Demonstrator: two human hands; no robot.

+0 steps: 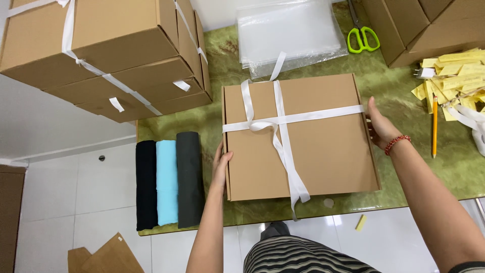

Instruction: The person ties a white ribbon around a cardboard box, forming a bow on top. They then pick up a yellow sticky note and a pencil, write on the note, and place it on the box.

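Note:
A flat brown cardboard box (323,146) lies on the green marble-patterned table (404,187), tied crosswise with a white ribbon (280,121) knotted near its upper left. My left hand (221,164) presses against the box's left edge. My right hand (380,125), with a red bead bracelet at the wrist, is flat against the box's right edge. Both hands grip the box from its sides.
Three rolled cloths, black (146,184), light blue (166,182) and dark grey (189,179), lie left of the box. Stacked ribbon-tied boxes (111,50) stand at the upper left. Clear plastic bags (290,33), green scissors (362,38), yellow paper tags (454,76) and a pencil (434,126) lie beyond and right.

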